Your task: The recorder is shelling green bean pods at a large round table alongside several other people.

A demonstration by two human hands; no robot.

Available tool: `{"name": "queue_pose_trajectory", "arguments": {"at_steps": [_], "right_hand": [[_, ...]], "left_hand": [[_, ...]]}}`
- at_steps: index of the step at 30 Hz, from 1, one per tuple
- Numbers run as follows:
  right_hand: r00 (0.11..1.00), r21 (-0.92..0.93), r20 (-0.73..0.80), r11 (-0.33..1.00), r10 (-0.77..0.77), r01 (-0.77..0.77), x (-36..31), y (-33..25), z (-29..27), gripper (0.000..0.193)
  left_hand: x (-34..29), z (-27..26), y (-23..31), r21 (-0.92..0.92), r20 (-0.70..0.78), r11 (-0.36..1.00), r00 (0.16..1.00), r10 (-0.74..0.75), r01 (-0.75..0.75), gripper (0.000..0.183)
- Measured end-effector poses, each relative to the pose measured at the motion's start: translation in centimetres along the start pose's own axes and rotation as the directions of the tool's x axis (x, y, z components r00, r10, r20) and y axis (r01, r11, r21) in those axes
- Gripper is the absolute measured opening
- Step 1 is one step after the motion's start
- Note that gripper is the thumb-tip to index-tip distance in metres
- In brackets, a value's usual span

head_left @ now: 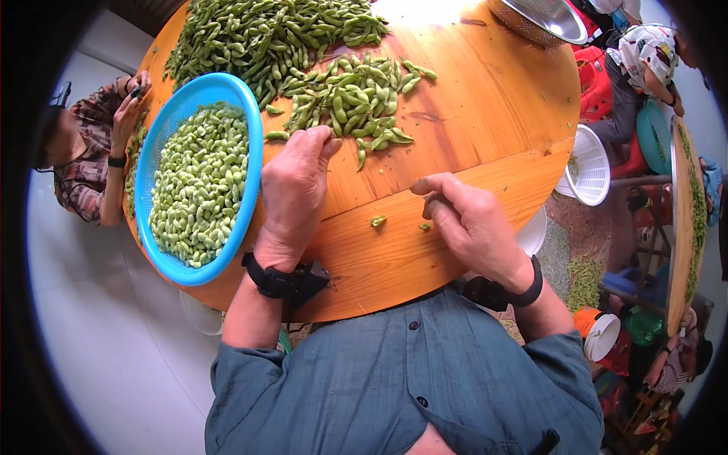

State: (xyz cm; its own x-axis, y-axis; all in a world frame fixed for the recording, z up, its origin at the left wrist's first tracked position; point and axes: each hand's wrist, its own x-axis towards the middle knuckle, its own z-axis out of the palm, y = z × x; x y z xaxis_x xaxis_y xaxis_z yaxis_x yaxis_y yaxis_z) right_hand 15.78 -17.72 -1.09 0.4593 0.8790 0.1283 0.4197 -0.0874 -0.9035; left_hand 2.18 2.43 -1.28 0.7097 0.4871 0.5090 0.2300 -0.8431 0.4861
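Note:
My left hand [294, 189] is over the table beside the blue basket, thumb and fingers pressed together at the near edge of a small pile of green soybean pods [349, 98]. Whatever lies between those fingertips is hidden. Lower and to the right, my right hand [474, 224] hovers above the wood, forefinger stretched out and a little apart from the thumb, nothing visible between them. A loose green piece [378, 221] and a smaller scrap [425, 226] lie on the table between my hands. Shelled green beans [201, 186] fill the blue basket [254, 144].
A larger heap of pods [250, 42] covers the far side of the round wooden table [485, 98]. At the far right edge sits a metal colander [542, 19]. A white basket [591, 167] stands beyond the table. Another person's hands [133, 98] work at the left.

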Motion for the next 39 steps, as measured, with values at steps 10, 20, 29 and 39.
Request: {"name": "queue_pose_trajectory", "arguments": {"at_steps": [10,20,29,39], "right_hand": [[0.999,0.026,0.015,0.999,0.035,-0.036,0.2,-1.0,0.1,0.011],[0.998,0.066,-0.019,0.996,0.057,-0.056,1.1,-1.6,1.3,0.013],[0.999,-0.036,-0.021,0.998,0.043,-0.044,1.2,-1.4,0.9,0.009],[0.971,-0.365,-0.006,0.904,-0.241,0.222,0.8,-0.4,1.4,0.008]], "left_hand": [[-1.3,0.1,1.7,-0.538,0.427,0.583,0.793,-0.434,0.609,0.010],[-2.4,-0.3,4.3,-0.587,0.667,0.338,0.676,-0.313,0.736,0.017],[-2.8,-0.2,4.3,-0.570,0.678,0.367,0.673,-0.295,0.735,0.017],[-3.3,0.6,5.1,-0.478,0.408,0.796,0.897,-0.172,0.370,0.007]]}}
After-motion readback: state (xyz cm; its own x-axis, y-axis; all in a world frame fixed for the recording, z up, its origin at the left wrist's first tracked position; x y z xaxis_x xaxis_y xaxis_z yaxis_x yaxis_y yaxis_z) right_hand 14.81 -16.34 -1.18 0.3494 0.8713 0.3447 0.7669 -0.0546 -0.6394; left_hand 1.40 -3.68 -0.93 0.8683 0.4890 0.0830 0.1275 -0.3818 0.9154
